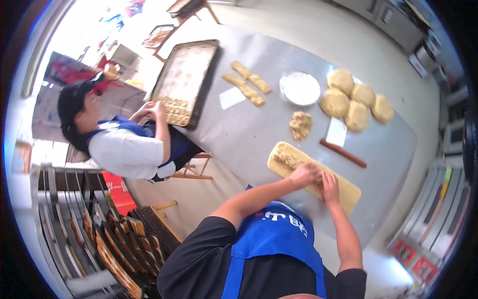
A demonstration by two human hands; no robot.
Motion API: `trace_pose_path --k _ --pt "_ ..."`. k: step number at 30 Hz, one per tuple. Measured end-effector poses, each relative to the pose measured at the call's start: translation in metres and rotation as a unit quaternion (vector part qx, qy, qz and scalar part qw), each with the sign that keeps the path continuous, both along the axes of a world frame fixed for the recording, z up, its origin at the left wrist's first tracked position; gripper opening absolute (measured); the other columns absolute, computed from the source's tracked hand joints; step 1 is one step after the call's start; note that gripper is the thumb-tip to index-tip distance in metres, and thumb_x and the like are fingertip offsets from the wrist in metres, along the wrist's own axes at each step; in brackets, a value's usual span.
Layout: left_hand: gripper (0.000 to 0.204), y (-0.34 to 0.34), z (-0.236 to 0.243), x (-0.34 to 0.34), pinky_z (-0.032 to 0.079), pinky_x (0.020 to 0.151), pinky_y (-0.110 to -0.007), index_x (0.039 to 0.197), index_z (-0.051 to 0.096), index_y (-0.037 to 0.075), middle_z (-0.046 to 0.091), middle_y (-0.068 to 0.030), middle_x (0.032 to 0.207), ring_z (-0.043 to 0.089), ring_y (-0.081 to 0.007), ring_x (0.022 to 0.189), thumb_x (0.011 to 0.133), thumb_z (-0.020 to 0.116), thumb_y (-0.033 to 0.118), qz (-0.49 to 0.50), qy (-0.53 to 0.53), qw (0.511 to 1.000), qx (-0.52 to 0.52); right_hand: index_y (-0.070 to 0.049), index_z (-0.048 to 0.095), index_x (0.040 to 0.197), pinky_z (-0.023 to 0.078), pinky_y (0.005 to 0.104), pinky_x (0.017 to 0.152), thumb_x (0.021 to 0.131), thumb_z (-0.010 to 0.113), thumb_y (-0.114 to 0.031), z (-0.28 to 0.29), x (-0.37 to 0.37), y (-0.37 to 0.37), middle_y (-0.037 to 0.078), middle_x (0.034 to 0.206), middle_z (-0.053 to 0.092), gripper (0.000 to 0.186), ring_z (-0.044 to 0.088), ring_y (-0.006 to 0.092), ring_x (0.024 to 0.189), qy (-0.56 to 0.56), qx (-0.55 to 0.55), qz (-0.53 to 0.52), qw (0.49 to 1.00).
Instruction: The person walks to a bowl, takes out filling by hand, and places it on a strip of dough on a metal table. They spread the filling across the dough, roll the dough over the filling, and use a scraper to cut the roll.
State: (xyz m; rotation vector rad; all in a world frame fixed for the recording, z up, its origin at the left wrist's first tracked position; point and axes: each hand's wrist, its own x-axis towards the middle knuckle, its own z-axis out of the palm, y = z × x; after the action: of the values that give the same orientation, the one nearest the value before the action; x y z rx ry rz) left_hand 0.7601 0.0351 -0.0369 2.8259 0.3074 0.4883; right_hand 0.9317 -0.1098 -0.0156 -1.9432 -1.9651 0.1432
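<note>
L hand (303, 175): curled at crumbly filling (286, 157) | R hand (329, 189): ditto | grips: can't tell

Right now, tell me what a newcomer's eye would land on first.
Likely the long flat dough sheet at the near side of the grey table, with the left hand and right hand at its crumbly topping. Farther right sits a cluster of yellow dough rounds. At left, a co-worker reaches over a large dark-edged tray.
</note>
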Motion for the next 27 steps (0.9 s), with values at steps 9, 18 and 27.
trace_pose_path --k 9,18,27 --pt "0.04 -0.019 0.054 -0.009 0.053 0.108 -0.042 0.128 0.074 0.01 0.073 -0.0114 0.122 0.067 -0.0309 0.124 0.093 0.066 0.029 0.035 0.058 0.998 -0.02 0.0 0.061 0.145 0.051 0.0476 0.095 0.094 0.071 -0.018 0.001 -0.007 -0.016 0.015 0.107 0.064 0.054 0.06 0.0362 0.102 -0.048 0.026 0.003 0.999" --pt "0.03 -0.038 0.041 -0.01 0.056 0.106 -0.041 0.115 0.078 0.013 0.073 -0.0111 0.127 0.065 -0.0308 0.131 0.091 0.066 0.025 0.024 -0.007 0.998 -0.054 -0.001 0.075 0.116 0.054 0.048 0.089 0.095 0.073 -0.013 0.024 -0.012 -0.036 0.012 0.104 0.07 0.025 0.065 0.034 0.097 0.057 0.025 -0.057 0.996" --pt "0.042 -0.02 0.033 -0.034 0.046 0.122 -0.044 0.134 0.069 0.01 0.067 -0.0125 0.142 0.062 -0.0326 0.137 0.094 0.062 0.023 0.002 0.005 1.0 -0.004 -0.004 0.079 0.107 0.054 0.0448 0.087 0.089 0.077 -0.011 0.047 -0.015 -0.039 0.01 0.102 0.073 0.018 0.066 0.0321 0.096 0.038 0.078 -0.041 0.995"
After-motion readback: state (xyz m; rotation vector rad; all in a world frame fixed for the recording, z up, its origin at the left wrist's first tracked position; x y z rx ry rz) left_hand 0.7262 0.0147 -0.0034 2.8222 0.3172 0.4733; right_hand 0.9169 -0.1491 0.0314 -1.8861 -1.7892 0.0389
